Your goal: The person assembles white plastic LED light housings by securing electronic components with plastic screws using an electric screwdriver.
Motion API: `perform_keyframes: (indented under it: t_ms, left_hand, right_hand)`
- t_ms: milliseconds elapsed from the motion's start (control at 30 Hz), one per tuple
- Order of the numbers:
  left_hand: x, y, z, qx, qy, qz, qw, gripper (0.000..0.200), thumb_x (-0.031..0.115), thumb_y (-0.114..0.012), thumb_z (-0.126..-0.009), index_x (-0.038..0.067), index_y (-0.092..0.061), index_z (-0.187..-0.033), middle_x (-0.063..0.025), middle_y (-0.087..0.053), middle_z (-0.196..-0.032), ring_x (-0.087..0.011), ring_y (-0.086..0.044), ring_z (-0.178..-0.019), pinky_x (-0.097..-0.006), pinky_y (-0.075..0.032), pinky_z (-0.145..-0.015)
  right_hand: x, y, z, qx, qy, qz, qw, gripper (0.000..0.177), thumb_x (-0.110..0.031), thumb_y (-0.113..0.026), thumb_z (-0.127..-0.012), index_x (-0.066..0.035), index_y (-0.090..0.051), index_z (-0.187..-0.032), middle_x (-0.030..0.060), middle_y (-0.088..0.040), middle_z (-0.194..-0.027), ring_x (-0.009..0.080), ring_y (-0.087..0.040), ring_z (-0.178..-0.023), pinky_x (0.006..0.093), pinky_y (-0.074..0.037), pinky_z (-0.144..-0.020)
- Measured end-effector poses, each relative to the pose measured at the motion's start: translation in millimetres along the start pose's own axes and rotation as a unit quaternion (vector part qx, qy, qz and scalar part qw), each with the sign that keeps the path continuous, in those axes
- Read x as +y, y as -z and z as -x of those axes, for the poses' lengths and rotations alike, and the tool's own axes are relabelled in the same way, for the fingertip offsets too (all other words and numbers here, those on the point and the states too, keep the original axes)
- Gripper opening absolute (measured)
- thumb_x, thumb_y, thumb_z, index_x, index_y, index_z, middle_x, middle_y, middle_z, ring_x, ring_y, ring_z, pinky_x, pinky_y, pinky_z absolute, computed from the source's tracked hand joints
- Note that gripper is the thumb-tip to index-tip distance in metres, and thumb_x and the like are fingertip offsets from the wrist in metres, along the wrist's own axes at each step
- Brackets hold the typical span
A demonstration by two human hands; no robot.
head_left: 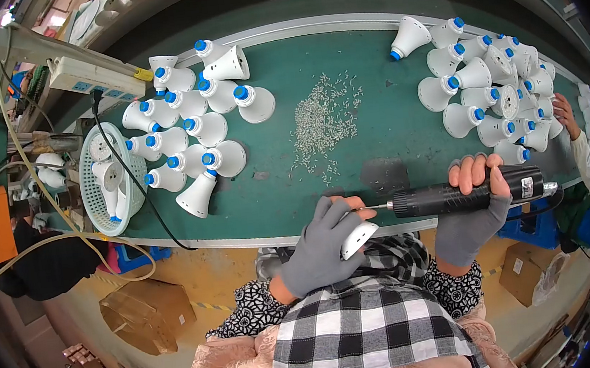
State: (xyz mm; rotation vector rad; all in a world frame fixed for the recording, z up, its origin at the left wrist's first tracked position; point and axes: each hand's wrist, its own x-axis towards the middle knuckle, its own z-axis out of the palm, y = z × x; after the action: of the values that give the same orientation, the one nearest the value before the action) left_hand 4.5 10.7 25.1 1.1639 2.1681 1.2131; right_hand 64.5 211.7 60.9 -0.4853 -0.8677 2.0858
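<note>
My right hand [475, 201], in a grey fingerless glove, is wrapped round a black electric screwdriver [433, 200] lying level, its bit pointing left. The bit's tip reaches the fingertips of my left hand [327, 245], also gloved. My left hand holds a white part [359, 240] with small dark holes along its face, near the bench's front edge. Beyond the hands, a pile of small screws [324, 120] is spread on the green bench [273, 179]. Whether a screw sits on the bit is too small to tell.
Several white cone-shaped parts with blue ends stand or lie at the left [224, 159] and right [457, 120]. A pale green basket [94, 198] holds more white parts. A black cable [123, 159] crosses the left side. Another person's hand [565, 114] is at the far right.
</note>
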Motion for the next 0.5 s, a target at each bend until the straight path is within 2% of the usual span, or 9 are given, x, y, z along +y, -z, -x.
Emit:
perform_keyframes:
  t_ms: [500]
  left_hand:
    - [0.1,-3.1,2.4,-0.002,-0.028,-0.050,0.998,0.061,0.005,-0.072,-0.060,0.010,-0.060,-0.119,-0.0098,-0.052,-0.119,-0.0345,-0.050,-0.107,-0.0419,-0.049,-0.087]
  right_hand:
    - [-2.8,-0.8,0.7,-0.057,-0.003,0.009,0.998,0.017,-0.013,-0.050,-0.089,-0.008,-0.045,-0.104,0.0014,-0.043,-0.077,0.0127,-0.046,-0.065,0.0314,-0.038,-0.068]
